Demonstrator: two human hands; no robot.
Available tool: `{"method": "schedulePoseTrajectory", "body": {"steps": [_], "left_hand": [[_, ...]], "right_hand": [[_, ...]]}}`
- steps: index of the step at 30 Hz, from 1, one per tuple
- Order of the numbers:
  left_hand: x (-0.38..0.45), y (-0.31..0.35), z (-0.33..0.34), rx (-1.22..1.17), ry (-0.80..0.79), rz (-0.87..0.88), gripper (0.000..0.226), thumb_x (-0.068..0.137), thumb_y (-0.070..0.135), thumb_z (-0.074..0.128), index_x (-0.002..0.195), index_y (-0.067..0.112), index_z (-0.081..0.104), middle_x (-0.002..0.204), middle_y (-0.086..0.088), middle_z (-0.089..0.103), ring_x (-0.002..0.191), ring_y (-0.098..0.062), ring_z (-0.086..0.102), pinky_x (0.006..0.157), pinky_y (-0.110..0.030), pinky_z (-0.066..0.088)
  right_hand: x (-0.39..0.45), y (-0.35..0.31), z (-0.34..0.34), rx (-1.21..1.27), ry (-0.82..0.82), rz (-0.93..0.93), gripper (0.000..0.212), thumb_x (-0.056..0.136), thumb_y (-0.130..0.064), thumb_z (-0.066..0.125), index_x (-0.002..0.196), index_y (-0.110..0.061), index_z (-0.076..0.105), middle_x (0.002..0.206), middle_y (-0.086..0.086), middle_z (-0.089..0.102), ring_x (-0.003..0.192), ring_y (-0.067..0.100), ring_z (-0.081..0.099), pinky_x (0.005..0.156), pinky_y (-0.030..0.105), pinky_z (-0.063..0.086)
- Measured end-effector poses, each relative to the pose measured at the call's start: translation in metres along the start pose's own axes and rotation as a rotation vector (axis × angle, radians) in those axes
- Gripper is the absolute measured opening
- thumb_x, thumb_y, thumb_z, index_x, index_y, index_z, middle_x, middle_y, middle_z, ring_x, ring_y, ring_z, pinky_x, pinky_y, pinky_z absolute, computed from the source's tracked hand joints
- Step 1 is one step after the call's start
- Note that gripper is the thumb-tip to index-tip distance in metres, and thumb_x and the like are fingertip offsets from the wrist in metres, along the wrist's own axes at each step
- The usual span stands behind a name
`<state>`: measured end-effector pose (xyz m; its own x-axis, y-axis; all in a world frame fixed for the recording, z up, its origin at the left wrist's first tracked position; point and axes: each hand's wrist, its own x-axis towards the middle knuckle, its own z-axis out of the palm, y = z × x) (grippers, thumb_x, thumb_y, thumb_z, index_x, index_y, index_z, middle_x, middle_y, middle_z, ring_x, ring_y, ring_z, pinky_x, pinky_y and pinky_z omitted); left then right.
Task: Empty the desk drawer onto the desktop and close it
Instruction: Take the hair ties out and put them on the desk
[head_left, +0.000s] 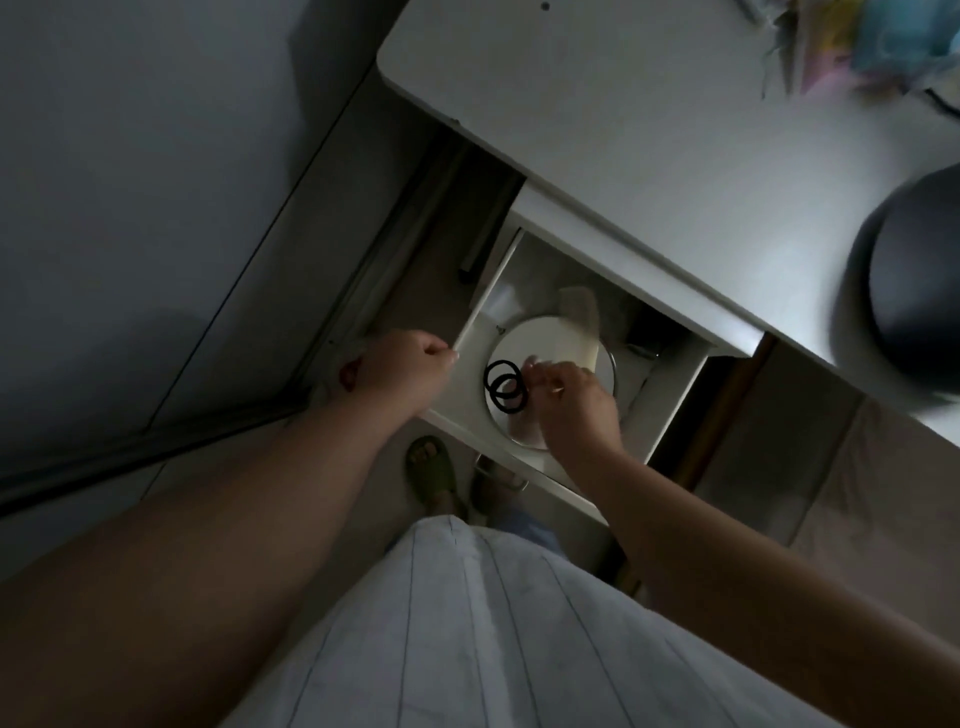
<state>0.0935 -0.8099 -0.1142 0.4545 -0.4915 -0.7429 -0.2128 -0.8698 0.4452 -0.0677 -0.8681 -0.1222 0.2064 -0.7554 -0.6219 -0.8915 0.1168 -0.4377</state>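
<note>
Left hand (402, 366) is curling closed on the corner rim of the open drawer (470, 332) at frame centre, likely steadying it. Right hand (574, 400) is reaching in, fingers pinching at thin black elastic loops (505, 385) lying on a smooth round white disc (540, 338). Matte white desktop (649, 130) is filling the upper right.

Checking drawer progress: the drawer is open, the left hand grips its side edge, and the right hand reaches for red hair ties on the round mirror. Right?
Not quite: the head view shows the hair ties are black, not red. The rest holds: open drawer, left hand on its side edge, right hand at the round mirror.
</note>
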Motion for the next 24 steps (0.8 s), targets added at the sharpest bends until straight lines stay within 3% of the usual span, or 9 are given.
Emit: {"method": "schedulePoseTrajectory", "body": {"steps": [4,8,14,18,22,24], "left_hand": [[0.006,-0.001,-0.002,-0.021,-0.008,-0.011,0.025,0.086,0.031,0.059,0.103,0.015,0.07,0.102,-0.006,0.071,0.079,-0.016,0.06,0.055,-0.022,0.042],[0.008,0.0,-0.001,-0.035,0.004,-0.031,0.026,0.085,0.03,0.06,0.103,0.013,0.07,0.104,-0.006,0.071,0.084,-0.014,0.058,0.069,-0.024,0.041],[0.006,0.0,0.002,-0.064,0.013,-0.07,0.029,0.086,0.031,0.06,0.107,0.013,0.069,0.108,-0.005,0.07,0.087,-0.013,0.057,0.074,-0.024,0.041],[0.006,0.001,0.003,-0.085,0.014,-0.088,0.029,0.086,0.031,0.06,0.107,0.013,0.068,0.104,-0.004,0.069,0.088,-0.014,0.057,0.074,-0.024,0.042],[0.005,0.003,0.004,-0.085,0.024,-0.102,0.026,0.085,0.031,0.06,0.102,0.014,0.069,0.089,0.0,0.066,0.083,-0.014,0.058,0.069,-0.024,0.043],[0.004,0.005,0.005,-0.068,0.037,-0.113,0.027,0.085,0.033,0.059,0.101,0.015,0.07,0.092,-0.002,0.069,0.082,-0.016,0.061,0.064,-0.024,0.043]], "right_hand": [[0.026,-0.009,0.005,-0.209,-0.077,-0.093,0.027,0.093,-0.02,0.043,0.115,-0.015,0.058,0.106,0.004,0.055,0.085,0.014,0.046,0.071,0.026,0.038],[0.036,-0.012,0.009,-0.256,-0.124,-0.14,0.02,0.088,-0.013,0.051,0.105,-0.015,0.06,0.093,-0.003,0.048,0.089,0.02,0.055,0.07,0.029,0.043],[0.045,-0.007,0.018,-0.329,-0.165,-0.222,0.021,0.089,-0.012,0.049,0.105,-0.017,0.061,0.098,-0.001,0.055,0.085,0.014,0.048,0.072,0.027,0.04],[0.046,-0.006,0.016,-0.364,-0.193,-0.201,0.017,0.087,-0.012,0.049,0.096,-0.014,0.063,0.098,0.004,0.06,0.088,0.02,0.057,0.069,0.029,0.044],[0.043,-0.007,0.005,-0.321,-0.194,-0.199,0.012,0.087,-0.016,0.052,0.093,-0.016,0.063,0.095,0.0,0.058,0.083,0.016,0.055,0.063,0.025,0.041],[0.04,-0.012,-0.007,-0.279,-0.171,-0.178,0.013,0.087,-0.018,0.052,0.094,-0.016,0.063,0.094,-0.002,0.056,0.08,0.014,0.052,0.064,0.024,0.04]]}}
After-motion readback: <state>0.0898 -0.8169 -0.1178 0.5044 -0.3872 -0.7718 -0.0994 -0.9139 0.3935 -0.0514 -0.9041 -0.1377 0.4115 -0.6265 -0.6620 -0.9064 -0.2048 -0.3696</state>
